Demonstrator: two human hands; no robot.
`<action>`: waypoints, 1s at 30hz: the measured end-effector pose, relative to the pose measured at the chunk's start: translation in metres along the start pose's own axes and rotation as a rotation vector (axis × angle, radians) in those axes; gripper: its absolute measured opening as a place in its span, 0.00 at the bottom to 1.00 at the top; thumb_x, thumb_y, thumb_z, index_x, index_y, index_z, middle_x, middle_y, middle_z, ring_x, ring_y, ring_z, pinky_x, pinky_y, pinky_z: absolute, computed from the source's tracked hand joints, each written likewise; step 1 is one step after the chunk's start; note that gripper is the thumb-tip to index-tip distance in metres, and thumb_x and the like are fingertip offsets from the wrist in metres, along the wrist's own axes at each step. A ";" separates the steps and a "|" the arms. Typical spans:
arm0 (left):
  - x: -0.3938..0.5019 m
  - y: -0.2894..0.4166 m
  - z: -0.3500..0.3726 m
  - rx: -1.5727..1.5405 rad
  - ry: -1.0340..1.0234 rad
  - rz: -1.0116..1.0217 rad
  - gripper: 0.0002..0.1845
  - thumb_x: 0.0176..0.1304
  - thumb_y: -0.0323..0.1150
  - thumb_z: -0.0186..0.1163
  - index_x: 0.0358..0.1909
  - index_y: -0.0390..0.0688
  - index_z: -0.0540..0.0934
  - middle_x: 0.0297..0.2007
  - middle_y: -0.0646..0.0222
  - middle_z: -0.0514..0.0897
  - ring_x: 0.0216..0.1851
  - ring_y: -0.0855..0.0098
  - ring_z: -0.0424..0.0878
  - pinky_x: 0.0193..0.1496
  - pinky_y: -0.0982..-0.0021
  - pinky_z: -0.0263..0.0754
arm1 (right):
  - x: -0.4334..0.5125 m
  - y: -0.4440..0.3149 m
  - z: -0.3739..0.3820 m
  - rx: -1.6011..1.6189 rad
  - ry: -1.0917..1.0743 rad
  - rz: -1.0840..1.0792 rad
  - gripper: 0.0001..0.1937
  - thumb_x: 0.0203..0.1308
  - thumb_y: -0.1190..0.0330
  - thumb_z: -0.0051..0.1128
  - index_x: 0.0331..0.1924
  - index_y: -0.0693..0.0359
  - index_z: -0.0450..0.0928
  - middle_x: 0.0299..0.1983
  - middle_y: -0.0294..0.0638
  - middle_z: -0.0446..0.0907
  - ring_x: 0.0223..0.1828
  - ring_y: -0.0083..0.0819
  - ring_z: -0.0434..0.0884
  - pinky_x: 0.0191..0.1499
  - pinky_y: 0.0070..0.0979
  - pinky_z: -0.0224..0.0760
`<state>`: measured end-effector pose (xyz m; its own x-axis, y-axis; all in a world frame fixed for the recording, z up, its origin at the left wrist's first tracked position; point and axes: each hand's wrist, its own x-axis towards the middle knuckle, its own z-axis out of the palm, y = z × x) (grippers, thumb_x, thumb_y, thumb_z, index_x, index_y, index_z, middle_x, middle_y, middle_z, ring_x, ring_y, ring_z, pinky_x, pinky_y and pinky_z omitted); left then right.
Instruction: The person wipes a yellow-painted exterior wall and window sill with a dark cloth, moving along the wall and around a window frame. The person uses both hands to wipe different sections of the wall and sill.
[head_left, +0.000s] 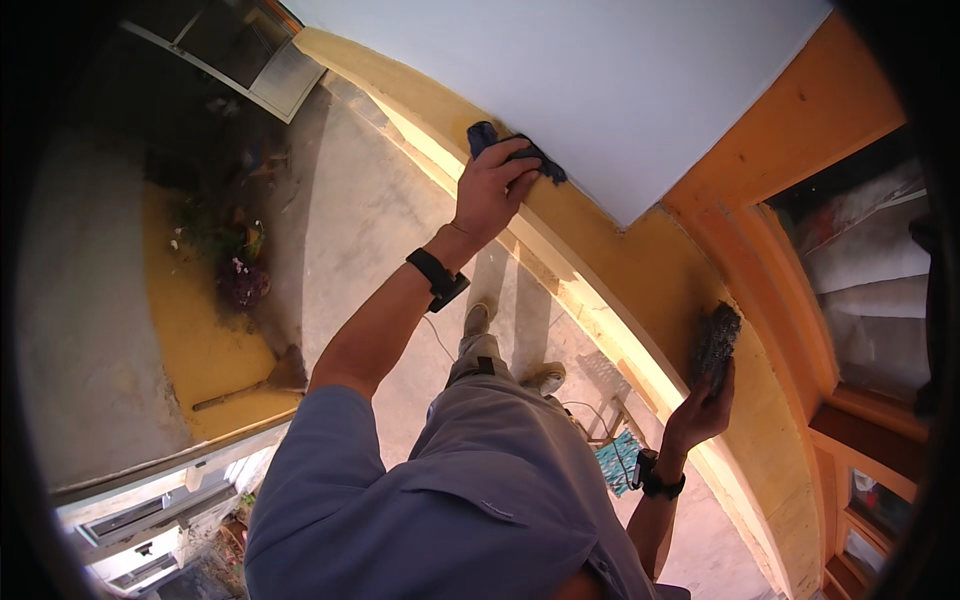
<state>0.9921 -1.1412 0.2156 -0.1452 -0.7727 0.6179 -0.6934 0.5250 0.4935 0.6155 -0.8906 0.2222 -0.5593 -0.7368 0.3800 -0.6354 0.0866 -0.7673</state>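
My left hand (501, 187) presses a crumpled dark navy cloth (545, 163) onto the yellow-painted ledge (600, 214), close to where it meets the white wall (585, 82). Part of the cloth bunches up past my fingers. Lower right, my right hand (703, 409) grips a dark grey, rough-textured scrubbing pad (718, 337) by its lower end. The pad is against or just over the same yellow surface, near the orange window frame (750, 232); contact cannot be told. Dark smudging shows on the yellow paint beside the pad.
Below the ledge lies a concrete floor (375, 195), where my shoes (477, 319) stand. A thin cable (600, 420) runs near a teal woven seat (616, 459). Potted flowers (241, 281) and a shovel-like tool (285, 375) are to the left. Orange-framed glass panes (870, 255) flank the right.
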 end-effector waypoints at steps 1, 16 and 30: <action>0.018 -0.038 -0.011 0.095 0.099 -0.045 0.09 0.68 0.31 0.73 0.49 0.46 0.93 0.62 0.62 0.85 0.61 0.58 0.85 0.61 0.62 0.83 | -0.001 0.001 0.000 -0.001 0.006 0.000 0.21 0.75 0.77 0.59 0.69 0.71 0.80 0.62 0.53 0.87 0.59 0.40 0.88 0.62 0.35 0.83; -0.012 0.013 -0.027 -0.220 -0.196 0.081 0.14 0.66 0.31 0.73 0.52 0.52 0.91 0.60 0.66 0.88 0.69 0.60 0.82 0.66 0.54 0.81 | -0.004 -0.011 0.040 -0.312 0.256 0.058 0.25 0.81 0.56 0.57 0.70 0.65 0.80 0.65 0.52 0.85 0.64 0.45 0.86 0.69 0.40 0.77; 0.131 -0.318 -0.139 0.092 0.152 -0.171 0.10 0.72 0.31 0.70 0.52 0.43 0.92 0.56 0.65 0.91 0.42 0.68 0.92 0.45 0.72 0.88 | -0.004 -0.037 0.080 -0.456 0.402 0.235 0.24 0.81 0.59 0.54 0.71 0.64 0.78 0.66 0.57 0.84 0.62 0.55 0.85 0.64 0.48 0.78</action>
<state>1.2916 -1.3597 0.2252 0.0829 -0.7815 0.6184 -0.7613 0.3507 0.5454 0.6843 -0.9444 0.2075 -0.8101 -0.3632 0.4603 -0.5848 0.5559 -0.5908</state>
